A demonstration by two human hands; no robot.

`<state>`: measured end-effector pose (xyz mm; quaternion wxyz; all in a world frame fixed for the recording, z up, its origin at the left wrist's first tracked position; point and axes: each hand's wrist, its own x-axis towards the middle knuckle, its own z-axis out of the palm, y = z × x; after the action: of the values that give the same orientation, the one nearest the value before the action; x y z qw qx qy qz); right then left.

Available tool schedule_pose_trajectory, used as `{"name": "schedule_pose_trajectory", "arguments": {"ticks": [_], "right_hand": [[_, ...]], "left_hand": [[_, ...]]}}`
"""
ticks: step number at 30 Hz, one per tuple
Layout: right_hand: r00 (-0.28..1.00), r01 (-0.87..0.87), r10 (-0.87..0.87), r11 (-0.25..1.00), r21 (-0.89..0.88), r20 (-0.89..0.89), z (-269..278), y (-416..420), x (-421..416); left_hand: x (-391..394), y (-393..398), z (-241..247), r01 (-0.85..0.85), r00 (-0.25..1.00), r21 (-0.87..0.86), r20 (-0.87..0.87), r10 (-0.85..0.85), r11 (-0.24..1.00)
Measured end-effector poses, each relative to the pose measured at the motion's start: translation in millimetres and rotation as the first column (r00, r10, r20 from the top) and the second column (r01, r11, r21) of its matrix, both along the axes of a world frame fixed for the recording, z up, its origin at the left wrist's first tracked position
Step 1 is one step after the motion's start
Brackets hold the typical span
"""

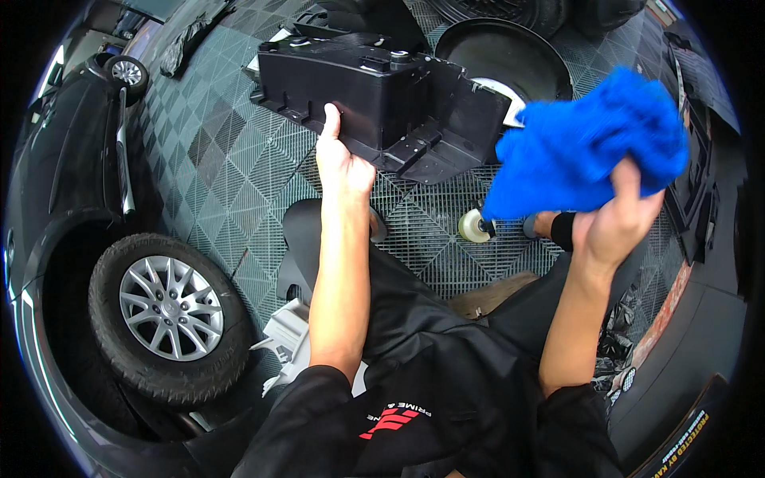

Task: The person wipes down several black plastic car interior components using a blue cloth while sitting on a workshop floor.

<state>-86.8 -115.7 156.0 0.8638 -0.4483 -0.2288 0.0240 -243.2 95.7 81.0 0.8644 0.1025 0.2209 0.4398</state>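
My left hand [343, 158] grips the lower edge of a black plastic box-shaped car part [334, 89], thumb pressed on its near wall and the other fingers hidden beneath. The part is held up above the floor, and its flanged, ribbed end [448, 143] points right. In my right hand [621, 215] is a bunched blue cloth [591, 143], slightly blurred, held to the right of the part and apart from it. A bottle or container with pale yellowish contents [474, 226] is on the floor below the cloth, between my feet.
A dark car [66, 161] with a silver-spoked wheel [171, 309] is at the left. Beyond the black part lies a round black pan-like piece [508, 54]. Grey plastic pieces [290, 334] lie by my left leg; black panels [687, 149] line the right. Grated tiles [412, 263] cover the floor.
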Motion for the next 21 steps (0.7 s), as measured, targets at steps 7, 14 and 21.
{"name": "schedule_pose_trajectory", "arguments": {"ticks": [7,14,21], "right_hand": [[0.973,-0.22,0.229,0.863,-0.455,-0.036,-9,104,-69],[0.991,-0.132,0.129,0.932,-0.338,-0.031,-14,151,-46],[0.976,-0.198,0.213,0.956,-0.219,0.045,-25,139,-78]], "left_hand": [[23,-11,-11,-0.105,0.994,0.15,0.037,0.1,0.983],[22,-9,-8,-0.135,0.99,0.161,-0.006,0.138,0.978],[18,-4,-25,-0.156,0.982,0.219,-0.067,0.174,0.963]]}}
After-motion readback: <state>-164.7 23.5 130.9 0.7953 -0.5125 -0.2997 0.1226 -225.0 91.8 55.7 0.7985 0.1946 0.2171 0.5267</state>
